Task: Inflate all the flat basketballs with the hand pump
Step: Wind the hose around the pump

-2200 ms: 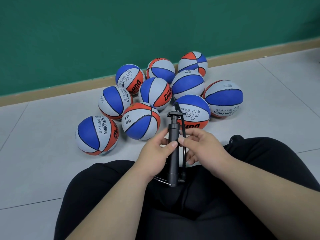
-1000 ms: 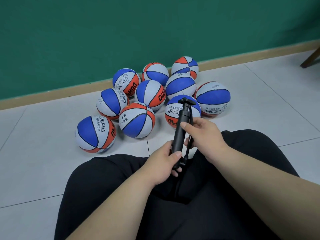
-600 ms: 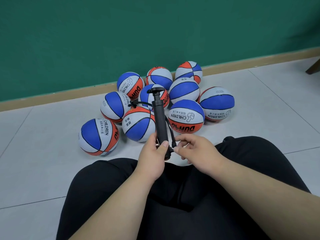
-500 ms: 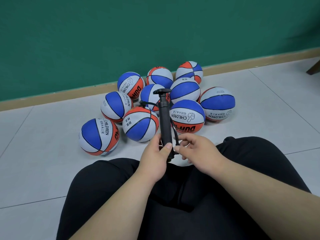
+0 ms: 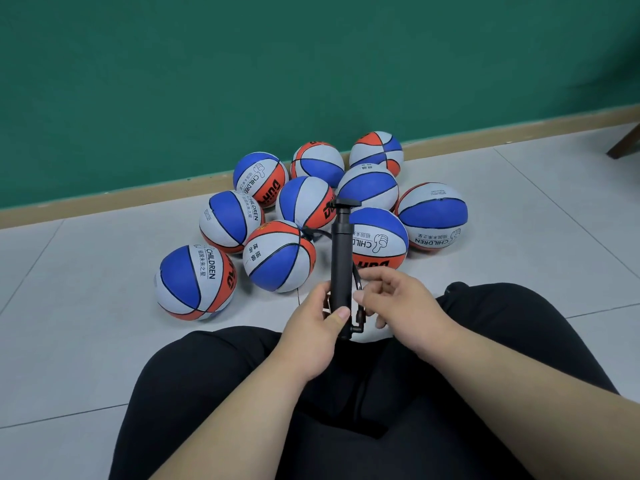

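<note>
The person sits with legs in black trousers (image 5: 207, 393) spread on the pale tiled floor (image 5: 86, 341), both bare forearms reaching forward. The left hand (image 5: 311, 330) wraps its fingers and thumb round the lower barrel of the black pump (image 5: 340, 258), holding it upright over the gap between the knees, T-handle on top. The right hand (image 5: 394, 299) sits just right of the pump's base, fingers half curled beside the thin hose (image 5: 317, 233); whether they pinch it cannot be told. The hose loops up and out to the left of the barrel. Just beyond the pump, ten blue, white and orange basketballs (image 5: 431, 216) lie clustered on the floor, many touching. Behind them run a wooden baseboard (image 5: 104, 202) and a green wall (image 5: 242, 64). A brown wooden leg (image 5: 625, 145) shows at far right.
</note>
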